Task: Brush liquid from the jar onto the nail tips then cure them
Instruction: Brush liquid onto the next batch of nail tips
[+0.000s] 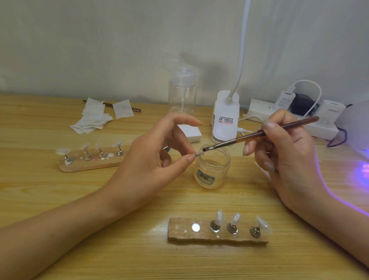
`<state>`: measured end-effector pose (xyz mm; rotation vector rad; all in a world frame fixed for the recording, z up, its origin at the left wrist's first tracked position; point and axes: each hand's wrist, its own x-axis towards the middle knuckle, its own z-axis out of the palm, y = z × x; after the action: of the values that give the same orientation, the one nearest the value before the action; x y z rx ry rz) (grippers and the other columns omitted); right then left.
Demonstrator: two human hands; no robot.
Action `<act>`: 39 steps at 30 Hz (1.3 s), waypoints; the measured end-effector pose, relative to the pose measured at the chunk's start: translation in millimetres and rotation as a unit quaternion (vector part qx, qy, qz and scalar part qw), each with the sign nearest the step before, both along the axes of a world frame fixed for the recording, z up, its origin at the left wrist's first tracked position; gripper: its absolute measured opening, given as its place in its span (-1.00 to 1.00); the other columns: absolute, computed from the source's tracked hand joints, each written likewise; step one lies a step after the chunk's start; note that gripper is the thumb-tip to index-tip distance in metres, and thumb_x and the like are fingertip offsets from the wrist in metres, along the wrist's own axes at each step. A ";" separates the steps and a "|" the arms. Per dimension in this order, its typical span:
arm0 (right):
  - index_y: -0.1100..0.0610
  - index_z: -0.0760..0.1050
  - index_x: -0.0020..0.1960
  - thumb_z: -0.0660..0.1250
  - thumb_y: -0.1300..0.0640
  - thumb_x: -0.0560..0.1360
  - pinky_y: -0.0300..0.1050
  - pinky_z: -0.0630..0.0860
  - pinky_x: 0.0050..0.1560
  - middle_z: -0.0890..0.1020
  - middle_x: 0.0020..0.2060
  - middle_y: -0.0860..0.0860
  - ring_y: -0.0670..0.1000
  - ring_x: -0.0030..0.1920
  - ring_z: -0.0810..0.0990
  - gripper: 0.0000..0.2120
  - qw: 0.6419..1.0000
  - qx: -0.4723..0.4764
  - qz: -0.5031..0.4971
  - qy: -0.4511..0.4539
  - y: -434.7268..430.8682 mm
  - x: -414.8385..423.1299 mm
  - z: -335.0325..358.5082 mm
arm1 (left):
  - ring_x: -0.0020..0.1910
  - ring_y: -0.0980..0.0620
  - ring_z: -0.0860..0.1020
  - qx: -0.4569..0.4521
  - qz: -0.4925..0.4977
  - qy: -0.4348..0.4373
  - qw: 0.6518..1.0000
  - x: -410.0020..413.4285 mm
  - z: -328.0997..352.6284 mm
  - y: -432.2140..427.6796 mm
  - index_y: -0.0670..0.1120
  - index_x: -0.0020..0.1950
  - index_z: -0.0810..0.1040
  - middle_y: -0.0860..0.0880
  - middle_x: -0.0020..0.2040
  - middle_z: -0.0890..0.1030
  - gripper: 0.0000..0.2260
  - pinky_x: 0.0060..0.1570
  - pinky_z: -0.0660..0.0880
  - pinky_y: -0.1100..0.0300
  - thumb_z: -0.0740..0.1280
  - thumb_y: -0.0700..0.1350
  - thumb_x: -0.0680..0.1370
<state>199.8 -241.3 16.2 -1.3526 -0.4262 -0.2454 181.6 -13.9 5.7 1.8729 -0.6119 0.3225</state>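
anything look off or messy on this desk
Mostly tidy. The far wooden stand carries white and pink smears on top, and the wipes behind it lie in a loose heap over a second brush. The near stand has one bare disc, its peg apparently in the left hand.

From the jar [211,172] on the table [52,198]: a wooden stand [217,238] bearing three nail tips [219,216] at 6 o'clock, a second stand [90,165] at 9, wipes [92,120] at 10, the pump bottle [182,93] at 11, the clip lamp [225,120] at 12, the power strip [262,111] at 2, and the curing lamp [359,129] at nearly 3.
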 end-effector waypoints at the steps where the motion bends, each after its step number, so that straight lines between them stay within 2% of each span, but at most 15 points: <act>1: 0.05 0.35 -0.21 0.21 0.14 0.58 -0.32 0.24 -0.55 0.62 -0.40 0.13 -0.08 -0.60 0.26 -0.82 1.000 -0.006 0.006 0.000 0.5 -0.2 -0.2 | -0.07 0.02 0.62 0.000 0.000 0.000 1.000 -0.1 0.0 -0.1 0.07 0.29 0.46 0.08 -0.14 0.61 -0.63 -0.32 0.46 -0.05 0.39 -0.19 0.52; 11: 0.12 0.33 -0.18 0.22 0.18 0.63 -0.31 0.22 -0.56 0.60 -0.42 0.14 -0.08 -0.59 0.28 -0.80 0.999 -0.041 -0.022 0.012 1.0 -1.5 -1.1 | -0.05 0.00 0.62 0.008 0.004 -0.007 1.000 -0.3 0.8 -0.3 0.08 0.29 0.46 0.09 -0.12 0.61 -0.63 -0.29 0.48 -0.07 0.39 -0.17 0.52; 15: 0.08 0.33 -0.19 0.19 0.16 0.58 -0.19 0.11 -0.56 0.61 -0.42 0.11 -0.07 -0.60 0.25 -0.83 0.999 -0.016 -0.030 -0.013 0.0 -1.3 0.5 | -0.04 0.00 0.62 0.011 0.007 -0.011 1.000 -0.5 1.1 -0.3 0.08 0.28 0.46 0.09 -0.13 0.61 -0.63 -0.27 0.48 -0.08 0.39 -0.18 0.52; 20: 0.08 0.34 -0.19 0.19 0.16 0.59 -0.32 0.25 -0.54 0.62 -0.42 0.12 -0.08 -0.60 0.27 -0.83 1.000 -0.024 0.001 -0.020 1.4 -1.4 -0.6 | -0.03 0.00 0.62 0.012 0.009 -0.011 1.000 -1.0 1.2 -0.3 0.08 0.28 0.46 0.11 -0.13 0.61 -0.64 -0.24 0.50 -0.04 0.38 -0.18 0.52; 25: 0.11 0.33 -0.18 0.20 0.16 0.57 -0.30 0.20 -0.55 0.60 -0.45 0.10 -0.07 -0.59 0.27 -0.85 0.999 -0.031 -0.029 -0.009 -0.1 -1.1 -0.1 | -0.01 0.00 0.62 0.014 0.008 -0.013 1.000 0.1 0.0 0.3 0.07 0.30 0.46 0.11 -0.12 0.61 -0.60 -0.23 0.52 -0.02 0.41 -0.28 0.56; 29: 0.10 0.32 -0.18 0.19 0.15 0.58 -0.31 0.24 -0.54 0.63 -0.42 0.09 -0.07 -0.58 0.30 -0.83 0.999 -0.026 -0.008 -0.025 1.1 -3.5 1.5 | -0.01 0.02 0.62 0.014 0.008 -0.017 1.000 -0.4 0.6 0.1 0.08 0.30 0.46 0.12 -0.11 0.62 -0.62 -0.23 0.52 0.00 0.39 -0.20 0.54; 34: 0.14 0.33 -0.18 0.19 0.22 0.64 -0.34 0.26 -0.53 0.60 -0.45 0.11 -0.10 -0.58 0.33 -0.79 0.999 -0.040 -0.034 0.008 1.2 -2.0 -0.3 | 0.00 0.01 0.62 0.015 0.007 -0.014 1.000 -0.1 0.5 0.7 0.08 0.30 0.46 0.11 -0.11 0.62 -0.61 -0.23 0.51 -0.03 0.41 -0.26 0.56; 39: 0.11 0.32 -0.19 0.19 0.14 0.57 -0.31 0.23 -0.54 0.61 -0.43 0.09 -0.09 -0.58 0.32 -0.84 1.000 -0.015 -0.006 -0.006 0.3 -2.8 2.1 | 0.00 0.01 0.61 0.018 0.007 -0.016 1.000 -1.6 2.2 -0.8 0.08 0.28 0.47 0.12 -0.12 0.61 -0.65 -0.21 0.50 -0.01 0.36 -0.19 0.54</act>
<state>197.0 -240.9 18.2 -1.3843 -0.4336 -0.2574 180.0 -14.7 7.9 1.9109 -0.6309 0.3537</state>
